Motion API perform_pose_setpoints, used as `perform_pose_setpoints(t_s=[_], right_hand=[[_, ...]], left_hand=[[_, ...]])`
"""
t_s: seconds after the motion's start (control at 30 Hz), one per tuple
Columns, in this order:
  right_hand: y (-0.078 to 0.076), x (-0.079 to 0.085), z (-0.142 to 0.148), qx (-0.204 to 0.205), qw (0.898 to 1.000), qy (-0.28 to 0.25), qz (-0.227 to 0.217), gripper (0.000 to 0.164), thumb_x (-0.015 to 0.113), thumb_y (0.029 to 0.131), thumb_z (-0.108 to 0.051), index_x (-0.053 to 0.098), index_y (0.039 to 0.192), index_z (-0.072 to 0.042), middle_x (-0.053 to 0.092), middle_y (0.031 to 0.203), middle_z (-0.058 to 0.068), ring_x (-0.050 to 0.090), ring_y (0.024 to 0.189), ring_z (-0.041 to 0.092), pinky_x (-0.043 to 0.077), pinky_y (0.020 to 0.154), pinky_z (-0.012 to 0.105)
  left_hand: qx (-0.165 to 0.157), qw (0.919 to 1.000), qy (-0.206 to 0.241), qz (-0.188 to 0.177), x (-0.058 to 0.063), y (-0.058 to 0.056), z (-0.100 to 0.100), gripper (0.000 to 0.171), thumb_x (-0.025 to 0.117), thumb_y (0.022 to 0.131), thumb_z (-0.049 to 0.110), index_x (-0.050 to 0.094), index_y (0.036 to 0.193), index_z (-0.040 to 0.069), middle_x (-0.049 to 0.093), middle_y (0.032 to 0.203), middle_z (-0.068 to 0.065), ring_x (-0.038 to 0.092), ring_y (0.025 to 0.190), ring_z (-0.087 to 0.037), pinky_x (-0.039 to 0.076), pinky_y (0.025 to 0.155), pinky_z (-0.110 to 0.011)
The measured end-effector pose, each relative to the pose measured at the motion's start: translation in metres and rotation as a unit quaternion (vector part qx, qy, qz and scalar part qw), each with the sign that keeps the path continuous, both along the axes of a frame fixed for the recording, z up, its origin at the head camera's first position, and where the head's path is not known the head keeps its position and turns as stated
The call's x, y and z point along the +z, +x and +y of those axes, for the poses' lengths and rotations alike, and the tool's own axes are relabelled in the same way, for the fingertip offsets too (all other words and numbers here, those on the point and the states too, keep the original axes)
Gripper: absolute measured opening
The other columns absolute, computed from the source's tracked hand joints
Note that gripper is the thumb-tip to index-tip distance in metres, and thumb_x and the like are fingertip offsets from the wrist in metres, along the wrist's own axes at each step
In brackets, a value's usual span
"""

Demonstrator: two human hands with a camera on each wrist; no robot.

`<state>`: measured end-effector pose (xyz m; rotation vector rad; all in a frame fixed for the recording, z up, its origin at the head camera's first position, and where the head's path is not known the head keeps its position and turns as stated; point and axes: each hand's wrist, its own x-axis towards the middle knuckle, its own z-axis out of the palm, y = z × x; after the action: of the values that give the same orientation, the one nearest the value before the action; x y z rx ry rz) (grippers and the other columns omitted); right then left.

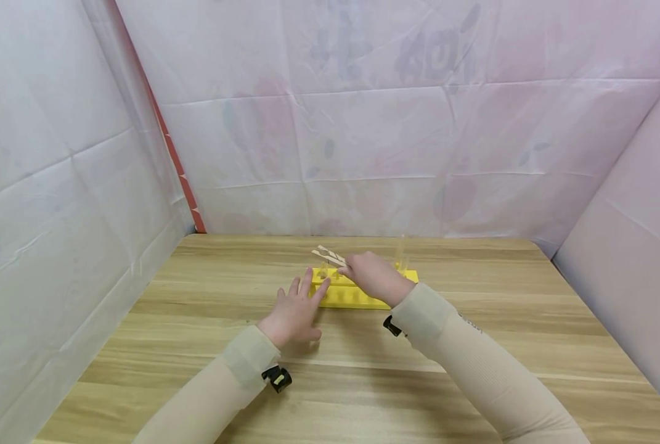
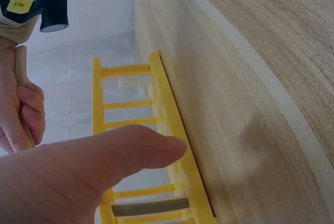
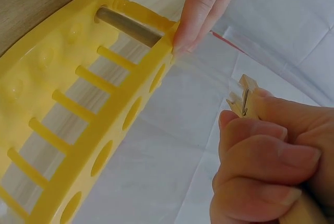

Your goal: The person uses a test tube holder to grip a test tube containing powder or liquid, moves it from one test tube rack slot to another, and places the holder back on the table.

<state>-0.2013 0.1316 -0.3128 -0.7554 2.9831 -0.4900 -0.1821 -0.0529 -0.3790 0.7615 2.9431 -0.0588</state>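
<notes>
A yellow test tube rack (image 1: 354, 301) stands on the table in front of both hands. My left hand (image 1: 293, 314) touches its left end with extended fingers, thumb held apart. In the right wrist view, the left fingertips (image 3: 183, 38) press at the top plate beside a test tube (image 3: 130, 27). Dark contents show in that tube's lower part, and its clear upper part rises above the rack. My right hand (image 1: 376, 277) grips a wooden test tube holder (image 3: 252, 107) with curled fingers. The holder's spread wooden tips point left, close to the tube's clear top.
Clear tubes (image 1: 400, 250) stand at the rack's right end. Several round holes (image 3: 102, 158) line its top plate. The wooden table (image 1: 235, 277) meets pale cloth walls (image 1: 363, 135) at the back and sides. Black cameras (image 1: 277, 377) sit on both wrists.
</notes>
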Motion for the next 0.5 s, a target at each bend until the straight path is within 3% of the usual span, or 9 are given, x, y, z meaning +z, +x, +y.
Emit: perform_pose_setpoints(t_s=[0.5], right_hand=[[0.0005, 0.0035, 0.0023, 0.0, 1.0, -0.003, 0.009, 0.025, 0.051, 0.096, -0.023, 0.056, 0.08, -0.005, 0.047, 0.059, 0.002, 0.04, 0.049, 0.012, 0.04, 0.05, 0.026]], left_hand=[[0.001, 1.0, -0.009, 0.003, 0.0003, -0.0008, 0.0011, 0.103, 0.071, 0.074, 0.047, 0.009, 0.152, 0.02, 0.005, 0.153, -0.023, 0.025, 0.132, -0.046, 0.033, 0.094, -0.064]])
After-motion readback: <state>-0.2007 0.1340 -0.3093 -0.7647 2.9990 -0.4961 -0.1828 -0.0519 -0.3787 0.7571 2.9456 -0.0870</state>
